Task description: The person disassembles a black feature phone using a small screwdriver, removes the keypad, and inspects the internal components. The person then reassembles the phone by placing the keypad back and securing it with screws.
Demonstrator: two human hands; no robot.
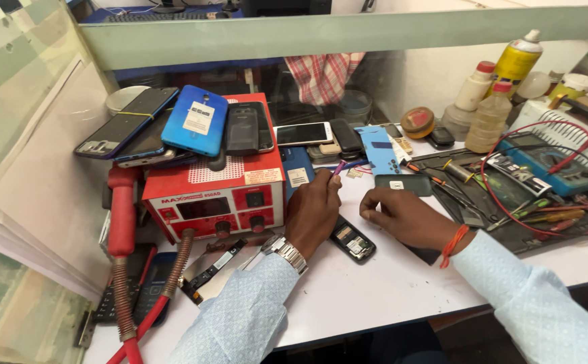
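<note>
Gripping a slim purple-tipped tool point(339, 167) between thumb and fingertips, the left hand point(313, 212) is held closed above the white worktop point(388, 283), with the tool tip pointing up and away from the knuckles. A metal wristwatch point(286, 252) sits on that wrist above a pale blue patterned sleeve point(240, 317).

The small opened dark mobile phone point(352, 240), its internal board exposed, lies flat on the worktop just beside and below the left fingers, between the two hands. Whether either hand touches it cannot be told.

The right hand point(407, 217) rests on the worktop with fingers curled inward; the fingertips point(368, 205) press down close to the phone's upper end. No object is visibly gripped in it. An orange thread band point(454, 245) circles the right wrist.

Just beyond the left knuckles stands a red and white box-shaped rework station point(216, 195), with a stack of handsets on top, including a bright blue phone back point(196, 120). Ahead of the right fingertips lies a dark green rounded rectangular cover point(403, 185). Further right of the right hand, a dark work mat point(509, 222) carries screwdrivers and red test leads point(543, 168). Well beyond the fingers stand a yellow spray can point(517, 61) and plastic bottles point(489, 118).
</note>
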